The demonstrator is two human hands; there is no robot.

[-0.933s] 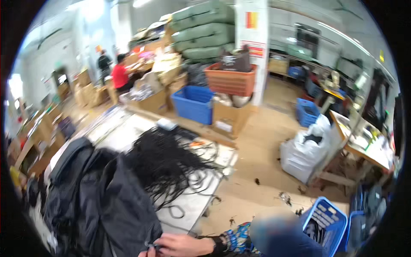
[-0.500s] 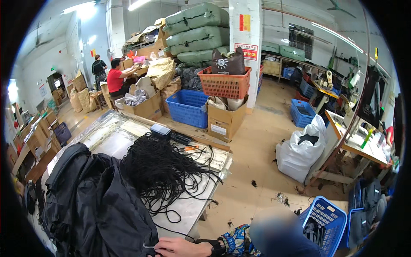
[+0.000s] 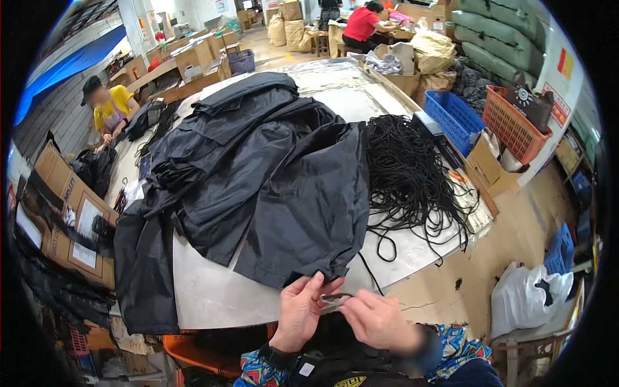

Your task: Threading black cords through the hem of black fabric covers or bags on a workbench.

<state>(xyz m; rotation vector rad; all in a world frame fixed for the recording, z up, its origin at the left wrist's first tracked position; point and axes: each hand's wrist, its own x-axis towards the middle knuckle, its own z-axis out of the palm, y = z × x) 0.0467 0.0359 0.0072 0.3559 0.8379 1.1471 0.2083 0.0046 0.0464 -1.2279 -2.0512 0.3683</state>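
A dark, shiny fabric garment (image 3: 303,213) with folds lies spread over the table. At its near hem, my left hand (image 3: 298,312) is closed, pinching the fabric between thumb and fingers. Just to the right, my right hand (image 3: 379,320) is closed in a pinch on a short black cord (image 3: 338,296), with a thin pale sliver beside it, too small to name. The cord runs between both hands. A big tangled heap of black cords (image 3: 406,168) rests to the right of the garment, some strands trailing toward the table's edge.
A white-topped table (image 3: 213,303) carries everything in front of me. Beyond the cords sit a small scale-like device (image 3: 428,124) and an orange-handled tool (image 3: 456,176). An orange crate (image 3: 193,355) is below the near edge. A co-worker in yellow (image 3: 115,106) works at the far left.
My view has swung left and down toward the table. My left hand has come into sight at the hem, and my right hand now pinches a cord beside it.
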